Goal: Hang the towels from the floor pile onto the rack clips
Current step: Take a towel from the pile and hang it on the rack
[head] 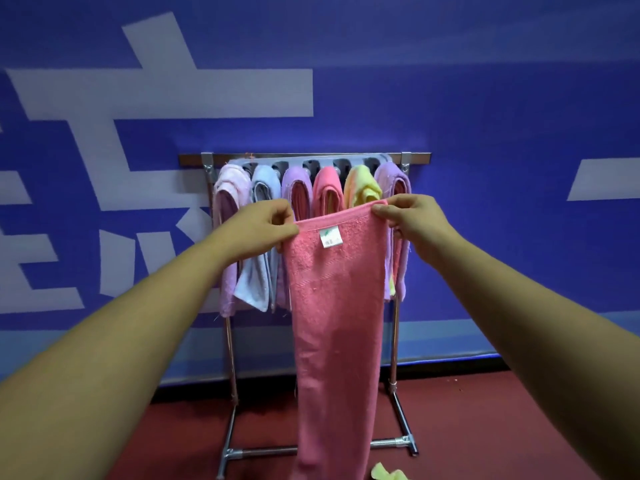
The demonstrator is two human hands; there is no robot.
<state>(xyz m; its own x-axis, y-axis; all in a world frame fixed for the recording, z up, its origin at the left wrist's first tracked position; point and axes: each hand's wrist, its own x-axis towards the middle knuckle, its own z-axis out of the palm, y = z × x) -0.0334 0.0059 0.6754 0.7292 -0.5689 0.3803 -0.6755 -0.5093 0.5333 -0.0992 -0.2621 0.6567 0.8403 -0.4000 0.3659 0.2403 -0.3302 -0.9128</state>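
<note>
A person's left hand (266,226) and right hand (412,220) hold a long salmon-pink terry towel (337,323) by its two top corners. Each hand pinches a corner between thumb and curled fingers (282,213), so the top hem is stretched almost level between them. A small white sewn-in label (330,237) hangs just under the hem, nearer the left hand. The towel falls straight down, narrow and folded lengthwise, and its lower end passes out of view at the bottom edge. It hangs directly in front of a low chrome metal rack (394,341) that stands on the dark red floor (485,427) against a blue wall with large white lettering (485,98). Along the rack's top rail runs a grey plastic row of clips (311,165), and six towels are draped from it side by side. From the rack's left end these are a pale pink towel (230,188), a light blue towel (263,181), a lilac towel (296,185), a coral pink towel (327,188), a yellow towel (362,188) and a purple towel (394,181). The hands and the held towel cover the lower parts of the middle and right-hand towels and the centre of the rack's base bar. Whether any clip is free cannot be told. A small yellow-green cloth (386,474) lies on the floor near the rack's right foot, just beside the held towel.
</note>
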